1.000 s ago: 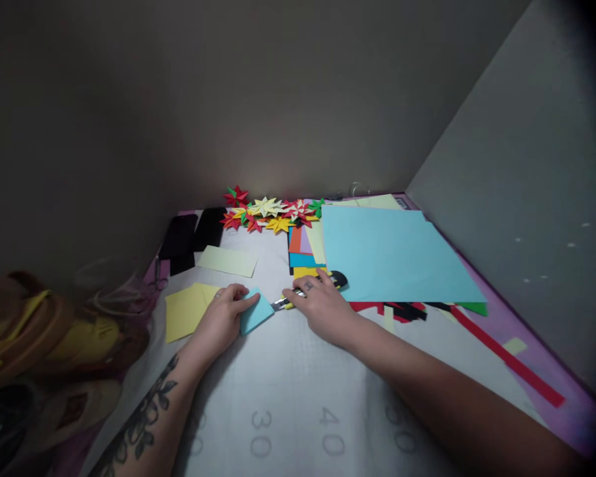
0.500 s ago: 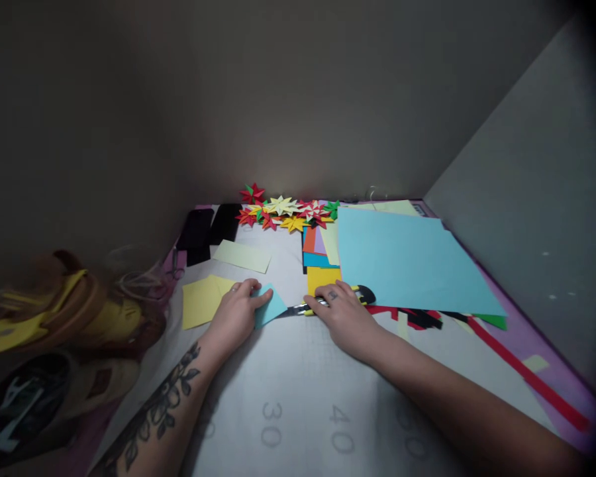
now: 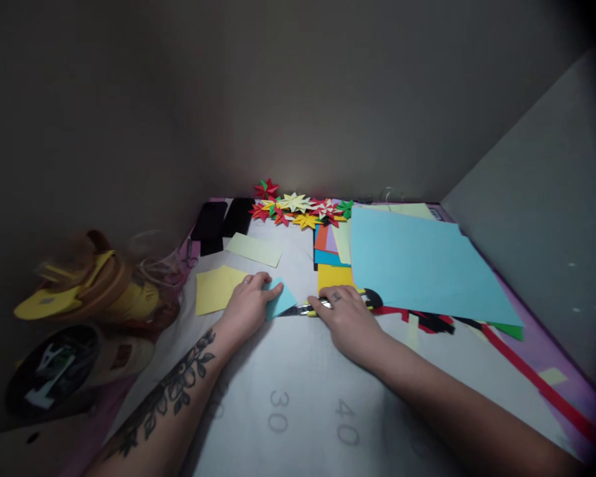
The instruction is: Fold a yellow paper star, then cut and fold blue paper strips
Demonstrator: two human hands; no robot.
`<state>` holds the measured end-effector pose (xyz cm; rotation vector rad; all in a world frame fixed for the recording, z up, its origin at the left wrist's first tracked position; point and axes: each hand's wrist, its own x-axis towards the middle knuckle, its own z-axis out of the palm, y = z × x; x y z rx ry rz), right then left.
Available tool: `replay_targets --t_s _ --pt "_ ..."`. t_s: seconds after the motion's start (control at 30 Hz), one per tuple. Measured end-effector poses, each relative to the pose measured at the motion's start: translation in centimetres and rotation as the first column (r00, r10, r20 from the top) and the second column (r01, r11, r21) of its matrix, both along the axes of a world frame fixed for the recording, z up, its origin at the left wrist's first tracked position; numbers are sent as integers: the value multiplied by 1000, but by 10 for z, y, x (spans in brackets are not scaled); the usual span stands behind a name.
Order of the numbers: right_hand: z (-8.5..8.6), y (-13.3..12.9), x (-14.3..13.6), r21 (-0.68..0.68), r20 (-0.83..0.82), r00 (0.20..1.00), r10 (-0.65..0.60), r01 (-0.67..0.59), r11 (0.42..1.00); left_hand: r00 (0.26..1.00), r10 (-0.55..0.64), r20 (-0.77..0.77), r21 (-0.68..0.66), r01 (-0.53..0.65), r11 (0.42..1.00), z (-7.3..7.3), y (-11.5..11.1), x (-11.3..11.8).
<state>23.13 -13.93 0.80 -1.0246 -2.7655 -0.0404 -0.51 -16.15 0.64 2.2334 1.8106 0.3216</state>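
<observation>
My left hand (image 3: 251,301) rests on a small light blue paper (image 3: 281,299), its thumb stretched over the paper and the other fingers bent beside it. My right hand (image 3: 345,318) is closed on a yellow and black utility knife (image 3: 371,299), which lies low over the white sheet. The knife's dark blade points left and touches or nearly touches the blue paper's lower right corner. Left of my left hand lies yellow paper (image 3: 216,290), with a pale green strip (image 3: 254,250) behind it.
Folded paper stars (image 3: 305,211) line the back. A large light blue sheet (image 3: 422,262) covers the right, with red and black scraps (image 3: 430,322) along its near edge. A dark phone (image 3: 211,220) lies back left; scissors (image 3: 191,255) and yellow-brown items (image 3: 114,285) are at the left.
The whole view has shifted, so the table and things appear farther right and slightly higher. Both hands keep nearly the same pose on the paper and the knife.
</observation>
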Motion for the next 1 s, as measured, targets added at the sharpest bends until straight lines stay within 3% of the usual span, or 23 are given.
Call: replay_targets --t_s 0.17,0.3,0.4,0.47,0.53,0.67,0.8,0.87,0.93,1.0 --pt "2 -13 -2 -14 -27 999 45 -45 999 1000 8 29 3 -8 1000 0 -1 -1" --pt "3 -15 22 -12 -97 988 123 -124 992 999 -19 31 17 18 1000 0 0 -3" --pt "3 9 48 49 -165 985 -46 55 997 989 17 145 17 -20 1000 1 3 -4" --pt "0 33 65 107 -189 958 -217 240 965 980 73 183 16 -78 997 4 3 -3" --pt "-6 56 77 150 -154 931 -332 354 923 981 147 127 12 -150 989 8 2 0" --pt "-17 75 84 232 -88 908 -409 418 878 972 232 23 -89 -229 969 17 1 2" --pt "-15 60 72 203 -178 909 -376 408 890 974 222 40 -177 -212 961 22 2 -2" --pt "-11 47 63 145 -286 914 -289 339 930 974 195 117 -170 -174 970 24 2 -2" --pt "-7 32 53 38 -422 885 -196 233 972 925 212 315 -192 -156 969 26 -1 0" --pt "-4 18 41 -138 -553 814 -175 118 983 763 275 584 -262 -143 954 26 -4 7"
